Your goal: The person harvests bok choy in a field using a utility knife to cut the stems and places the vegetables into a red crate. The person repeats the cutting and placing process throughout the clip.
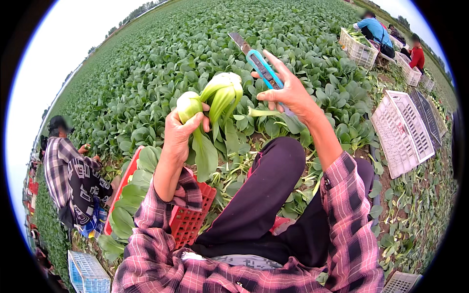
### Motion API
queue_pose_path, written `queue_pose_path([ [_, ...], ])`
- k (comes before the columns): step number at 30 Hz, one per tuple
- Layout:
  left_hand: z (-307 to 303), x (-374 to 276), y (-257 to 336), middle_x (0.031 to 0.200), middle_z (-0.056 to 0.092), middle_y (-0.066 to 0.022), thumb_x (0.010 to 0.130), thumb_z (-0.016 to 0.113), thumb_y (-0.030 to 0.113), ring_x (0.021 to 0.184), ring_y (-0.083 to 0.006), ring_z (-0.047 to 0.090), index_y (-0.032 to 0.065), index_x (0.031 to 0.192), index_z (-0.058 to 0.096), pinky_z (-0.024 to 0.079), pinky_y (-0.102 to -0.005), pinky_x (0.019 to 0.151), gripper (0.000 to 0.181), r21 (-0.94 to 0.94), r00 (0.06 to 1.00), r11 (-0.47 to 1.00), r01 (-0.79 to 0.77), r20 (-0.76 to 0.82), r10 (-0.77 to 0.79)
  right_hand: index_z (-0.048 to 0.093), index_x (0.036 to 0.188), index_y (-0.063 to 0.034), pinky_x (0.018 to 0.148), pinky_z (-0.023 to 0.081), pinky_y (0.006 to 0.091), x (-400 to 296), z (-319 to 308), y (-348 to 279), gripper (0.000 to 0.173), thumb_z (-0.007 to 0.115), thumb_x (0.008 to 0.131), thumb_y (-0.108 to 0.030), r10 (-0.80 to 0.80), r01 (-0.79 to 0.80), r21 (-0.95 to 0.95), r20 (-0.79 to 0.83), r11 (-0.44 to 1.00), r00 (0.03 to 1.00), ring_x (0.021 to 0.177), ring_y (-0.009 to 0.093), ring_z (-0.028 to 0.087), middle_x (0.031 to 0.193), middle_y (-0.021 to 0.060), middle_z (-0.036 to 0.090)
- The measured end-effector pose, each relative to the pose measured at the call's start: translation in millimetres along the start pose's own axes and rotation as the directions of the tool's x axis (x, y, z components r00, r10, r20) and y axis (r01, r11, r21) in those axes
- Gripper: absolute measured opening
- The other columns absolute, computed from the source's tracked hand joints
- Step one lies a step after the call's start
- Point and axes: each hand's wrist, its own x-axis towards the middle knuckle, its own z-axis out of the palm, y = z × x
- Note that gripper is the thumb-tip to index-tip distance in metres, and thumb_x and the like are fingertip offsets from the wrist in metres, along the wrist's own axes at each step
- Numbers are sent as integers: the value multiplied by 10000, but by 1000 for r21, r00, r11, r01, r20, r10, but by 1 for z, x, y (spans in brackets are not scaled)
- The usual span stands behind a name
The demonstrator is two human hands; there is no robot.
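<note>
My left hand (177, 135) grips a head of bok choy (189, 104), pale base up and green leaves hanging down. Against its fingers is a second bok choy (224, 89), also base up, with stalks drooping; how it is held is partly hidden. My right hand (295, 95) holds a blue utility knife (264, 69), its stained blade extended up and to the left, away from the bok choy. Some of the right fingers are spread. Just below that hand shows a loose leaf with a pale cut stalk (265, 112).
A red plastic crate (192, 223) with leafy bok choy (122, 219) stands left of my bent knee (282, 157). Growing bok choy (176, 47) spreads ahead. White crates (401, 133) stand at right. A person (60, 157) crouches at left; others (375, 29) work at far right.
</note>
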Motion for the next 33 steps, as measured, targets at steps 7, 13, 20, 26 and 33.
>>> queue_pose_path([
  [7,29,-12,-22,719,606,-60,842,648,181,661,-120,549,-9,1034,598,443,-243,650,275,-200,994,975,99,-32,-107,249,1433,-63,404,396,219,4,43,16,934,764,655,-24,-40,65,404,-71,912,997,472,77,502,841,28,575],
  [13,22,-26,-10,1024,630,-79,835,673,196,830,-122,593,-17,1220,522,459,-250,740,465,-148,976,987,-70,-217,36,343,1386,-50,419,371,209,9,43,11,841,757,654,-46,-143,159,85,-168,984,975,453,62,462,698,-3,555],
  [20,28,-35,-24,1139,511,-32,724,798,158,1043,-130,522,62,1307,343,428,-301,926,746,-270,983,963,-29,-180,-21,400,1338,-23,391,353,202,0,92,7,741,758,692,-86,4,2,118,-52,993,999,437,54,455,682,-9,545],
  [26,19,-52,-58,1113,568,-82,769,718,70,964,-189,603,58,1250,398,507,-339,845,578,-365,922,927,-89,-382,-62,403,1331,-10,383,375,200,-6,113,21,644,712,786,-160,173,-180,99,74,979,982,449,65,493,752,7,556],
  [33,-152,-76,-54,1041,634,-186,874,573,118,919,-297,638,-21,1210,496,536,-445,833,372,-428,805,895,-129,-572,-157,391,1340,13,375,372,205,-6,110,23,630,659,815,-210,207,-210,65,47,976,977,460,82,511,959,90,640],
])
